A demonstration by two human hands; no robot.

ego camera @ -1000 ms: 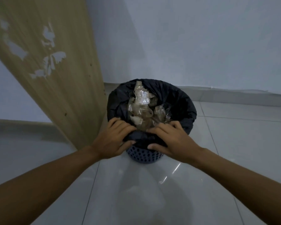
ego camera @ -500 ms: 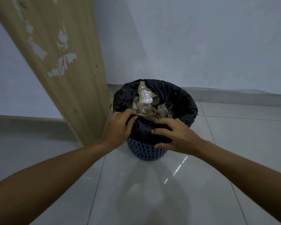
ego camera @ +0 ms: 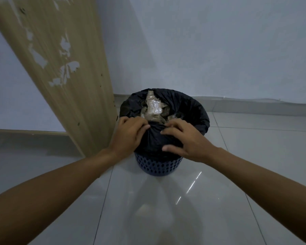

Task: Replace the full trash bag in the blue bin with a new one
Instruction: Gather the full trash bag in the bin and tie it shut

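The near hem of the black trash bag (ego camera: 155, 138) is now peeled off the blue bin (ego camera: 157, 166); it is clutched by the left hand (ego camera: 129, 134) and, seemingly, the right hand (ego camera: 186, 141); removal is begun.

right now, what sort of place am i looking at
Likely an indoor room corner, home or small office: glossy tiled floor, plain white wall with skirting, a worn wooden panel, and a small blue bin lined with a black bag.
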